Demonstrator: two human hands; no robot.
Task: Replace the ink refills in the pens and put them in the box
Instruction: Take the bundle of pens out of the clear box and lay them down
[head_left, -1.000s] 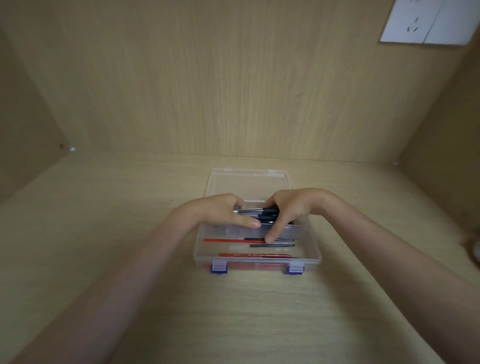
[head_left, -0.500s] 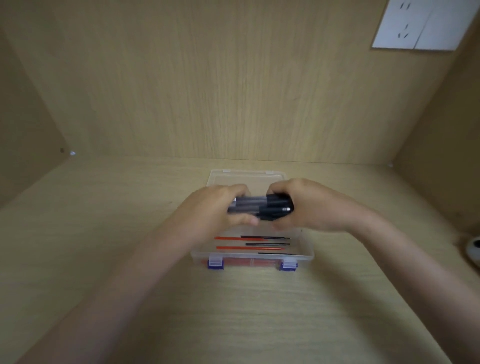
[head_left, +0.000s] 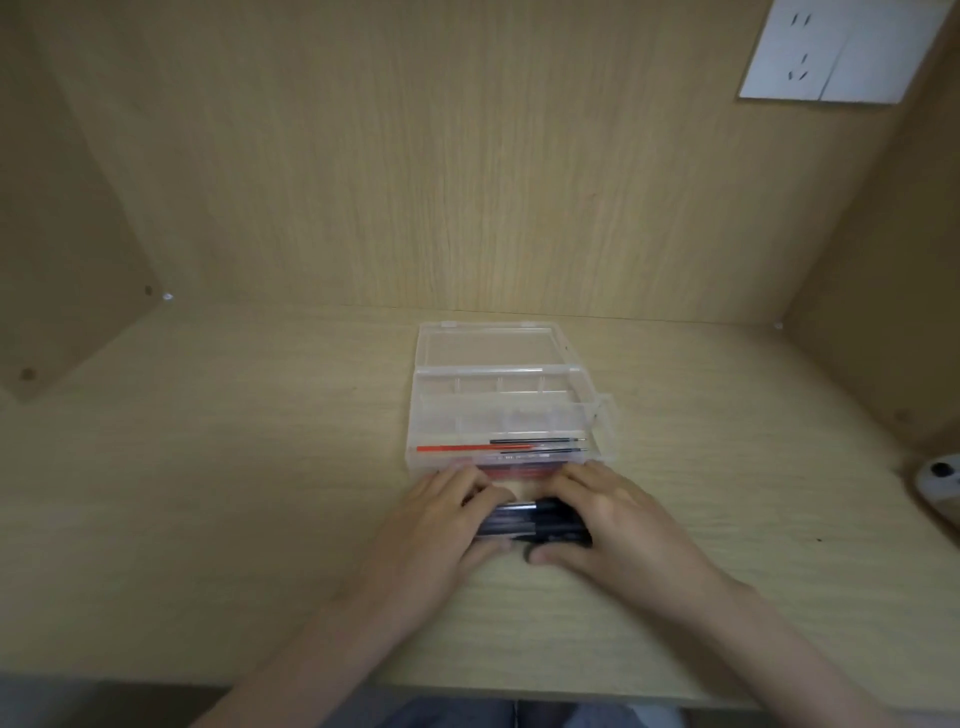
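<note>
A clear plastic box (head_left: 431, 415) lies open on the wooden desk, its lid flat behind it. In its front compartment lie red and black ink refills (head_left: 498, 447). Just in front of the box, a bundle of dark pens (head_left: 530, 522) lies crosswise on or just above the desk. My left hand (head_left: 441, 525) grips the bundle's left end and my right hand (head_left: 618, 525) grips its right end, fingers curled over the pens. The hands hide the box's front latches.
The desk sits in a wooden alcove with side walls left and right. A white socket plate (head_left: 831, 52) is on the back wall at top right. A small white device (head_left: 937, 475) sits at the right edge. The desk's front edge runs along the bottom.
Both hands have lifted the bundle of pens out of the box and brought it toward me, down in front of the box. The refills stay in the box.
</note>
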